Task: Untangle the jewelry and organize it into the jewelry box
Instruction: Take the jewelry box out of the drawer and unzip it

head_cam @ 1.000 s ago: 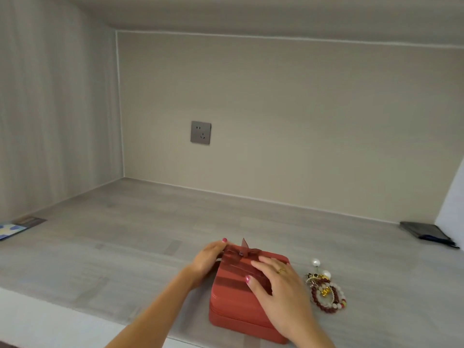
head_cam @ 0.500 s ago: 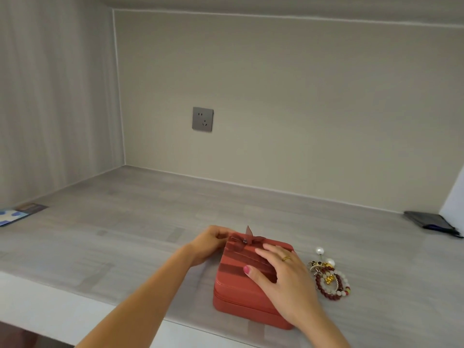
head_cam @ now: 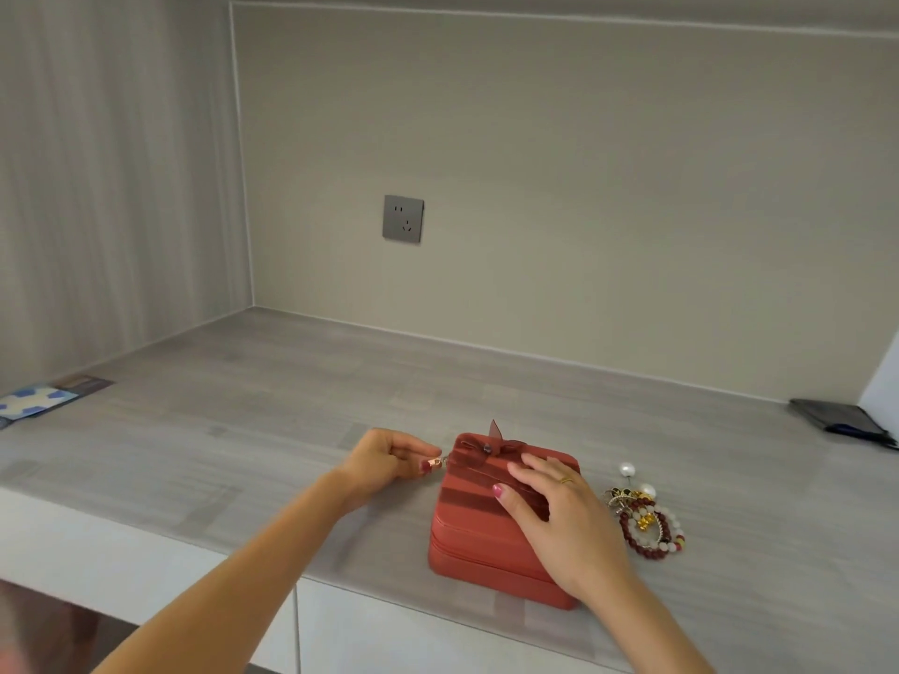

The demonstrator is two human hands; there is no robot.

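A closed red jewelry box (head_cam: 474,532) with a ribbon bow on its lid sits near the counter's front edge. My left hand (head_cam: 384,462) is at the box's far left corner and pinches its small metal zipper pull (head_cam: 437,462) between thumb and fingers. My right hand (head_cam: 559,513) lies flat on the lid with straight fingers, pressing it down. Just right of the box lies a tangled heap of jewelry (head_cam: 644,520): dark red and white bead bracelets, gold pieces and pearl pins.
The grey counter (head_cam: 243,430) runs back to a wall with a grey socket (head_cam: 403,218). A blue-patterned card (head_cam: 39,398) lies at the far left. A dark wallet-like item with a pen (head_cam: 841,420) lies at the far right.
My left hand has slid from the box's far corner to its left side and taken the zipper pull. My right hand stays on the lid. The view has tilted down slightly.
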